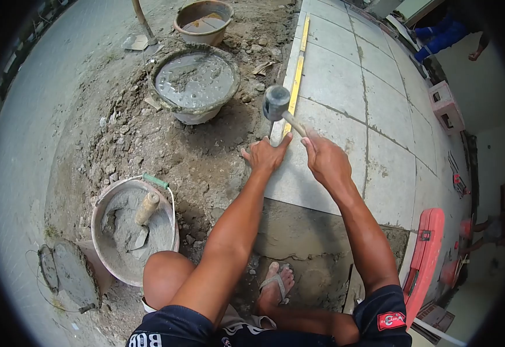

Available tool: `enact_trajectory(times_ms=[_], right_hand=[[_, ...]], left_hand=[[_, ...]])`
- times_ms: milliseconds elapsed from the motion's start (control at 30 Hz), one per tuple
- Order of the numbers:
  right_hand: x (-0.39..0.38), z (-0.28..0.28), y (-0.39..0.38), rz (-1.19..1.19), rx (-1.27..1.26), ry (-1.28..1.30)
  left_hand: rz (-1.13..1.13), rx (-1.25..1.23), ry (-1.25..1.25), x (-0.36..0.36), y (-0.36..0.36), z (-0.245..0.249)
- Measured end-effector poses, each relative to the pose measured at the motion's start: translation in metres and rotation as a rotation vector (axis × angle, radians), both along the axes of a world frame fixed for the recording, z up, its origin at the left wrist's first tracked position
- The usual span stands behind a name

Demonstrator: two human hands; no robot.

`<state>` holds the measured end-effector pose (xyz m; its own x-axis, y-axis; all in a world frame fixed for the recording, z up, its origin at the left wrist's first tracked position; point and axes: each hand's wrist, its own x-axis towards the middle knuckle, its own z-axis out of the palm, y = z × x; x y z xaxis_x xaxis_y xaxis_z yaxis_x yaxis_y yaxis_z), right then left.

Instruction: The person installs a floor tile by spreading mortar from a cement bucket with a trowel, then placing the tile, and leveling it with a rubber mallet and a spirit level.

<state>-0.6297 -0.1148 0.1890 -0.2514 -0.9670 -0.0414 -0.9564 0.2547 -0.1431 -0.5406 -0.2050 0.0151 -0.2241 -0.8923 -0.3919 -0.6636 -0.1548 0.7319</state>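
Note:
My right hand [326,161] is closed around the wooden handle of a rubber mallet [276,103]. The dark mallet head is raised over the outer edge of the pale paving tiles [336,141]. Along that edge lies a long yellow spirit level [296,78]. My left hand [268,155] is at its near end, the thumb on one side and the fingers on the other; part of the grip is hidden. Wet mortar [304,231] lies in the bed before the nearest tile, beside my sandalled foot [276,283].
At left stands a bucket [96,231] of grey mix with a trowel [147,211] in it. Farther off are a tub of wet cement [197,118] and another basin [215,37]. A red case [425,254] lies at right. Another person's blue-clad legs [437,40] show at upper right.

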Motion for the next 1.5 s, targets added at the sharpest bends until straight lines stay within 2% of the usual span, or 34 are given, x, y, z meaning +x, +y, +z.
enact_trajectory(times_ms=[33,100,133,200,233,333,367,400,500,567,600,667,700,733,800,833,900,933,1000,1067,1133,1167,1267,1400,1500], right_hand=[[0.001,-0.002,0.003,-0.002,-0.01,0.002],[0.005,-0.007,0.001,0.02,-0.26,-0.141],[0.012,-0.004,0.005,0.016,-0.242,-0.149],[0.021,0.016,0.007,0.086,-0.607,-0.285],[0.022,0.02,0.006,0.106,-0.686,-0.3],[0.015,-0.002,0.005,0.095,-0.757,-0.314],[0.011,-0.014,0.002,0.086,-0.628,-0.207],[0.002,-0.016,0.006,-0.05,-0.125,-0.057],[0.002,-0.007,-0.006,-0.075,-0.133,-0.113],[0.009,0.007,0.001,0.013,-0.55,-0.247],[0.012,0.018,0.001,0.006,-0.548,-0.248],[0.02,0.035,0.0,0.083,-0.835,-0.342],[0.019,0.031,0.001,0.102,-0.875,-0.351],[0.016,0.015,0.003,0.1,-0.877,-0.348],[0.006,-0.021,0.008,0.054,-0.531,-0.18],[0.007,-0.023,0.009,0.052,-0.542,-0.171],[0.008,-0.028,0.006,-0.006,-0.368,-0.071],[0.009,-0.015,-0.004,0.011,-0.373,-0.067],[0.022,0.011,0.003,0.076,-0.63,-0.179],[0.022,0.007,0.003,0.074,-0.713,-0.194],[0.013,-0.015,0.007,0.029,-0.621,-0.212],[0.006,-0.022,0.011,-0.044,-0.3,-0.129],[0.001,-0.036,0.014,-0.207,-0.307,-0.255],[-0.007,-0.031,0.059,-0.179,-0.416,-0.368],[-0.011,-0.043,0.092,-0.273,-0.377,-0.473]], left_hand=[[-0.002,-0.01,0.002,0.002,0.003,0.004],[0.004,-0.014,-0.007,0.003,0.001,0.008],[0.003,0.004,-0.015,0.005,0.004,0.004],[-0.023,0.056,-0.023,-0.001,-0.001,0.002],[-0.038,0.055,-0.028,-0.001,0.0,0.001],[-0.019,0.026,-0.017,-0.002,-0.001,0.0],[-0.018,0.03,-0.019,-0.001,-0.001,0.001],[-0.014,0.037,-0.022,-0.001,0.0,0.003],[0.003,-0.013,-0.026,-0.006,-0.004,0.001],[0.0,0.002,-0.042,0.0,0.004,-0.002],[-0.029,0.031,-0.05,-0.001,-0.002,0.002],[-0.064,0.064,-0.058,-0.002,-0.002,0.001],[-0.054,0.053,-0.053,-0.001,-0.002,0.002],[-0.045,0.041,-0.047,-0.001,-0.001,0.002],[-0.059,0.048,-0.042,0.0,-0.003,0.001],[-0.072,0.055,-0.042,0.0,-0.004,0.003],[-0.097,0.046,-0.046,0.001,-0.004,0.004],[-0.088,0.06,-0.053,0.0,-0.007,0.004],[-0.068,0.034,-0.056,0.0,0.006,-0.002],[-0.056,0.036,-0.049,-0.002,-0.002,0.002],[-0.056,0.013,-0.042,-0.004,-0.002,0.001],[-0.06,0.022,-0.065,-0.003,-0.002,0.0],[-0.083,0.018,-0.067,0.0,-0.005,0.006],[-0.118,0.002,-0.087,-0.005,-0.001,-0.002],[-0.084,0.0,-0.108,-0.007,-0.002,-0.002]])
